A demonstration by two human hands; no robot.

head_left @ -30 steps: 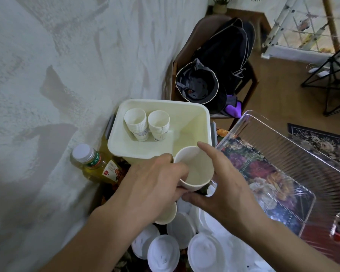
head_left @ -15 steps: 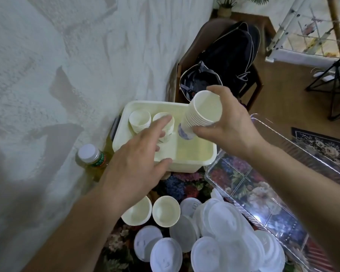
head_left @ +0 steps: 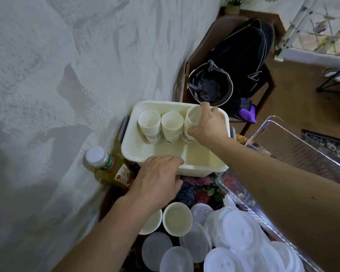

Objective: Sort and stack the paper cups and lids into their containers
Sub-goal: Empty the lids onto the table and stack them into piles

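1. The right hand (head_left: 208,124) is reaching into the cream tub (head_left: 155,154), its fingers (head_left: 205,107) curled around a stack of paper cups (head_left: 192,122) standing upright at the tub's far side.
2. 2 more cup stacks (head_left: 159,126) are standing upright in the tub, just left of the held one, all 3 in a row.
3. The left hand (head_left: 157,181) is resting on the tub's near rim, fingers bent over the edge and gripping it.
4. 2 loose cups (head_left: 177,218) are sitting mouth-up on the floral worktop (head_left: 196,191), the left one partly hidden by the left forearm.
5. A pile of white lids (head_left: 234,238) is lying beside them, next to the clear bin (head_left: 294,152) at right.
6. A capped bottle (head_left: 106,167) is standing left of the tub, against the wall.
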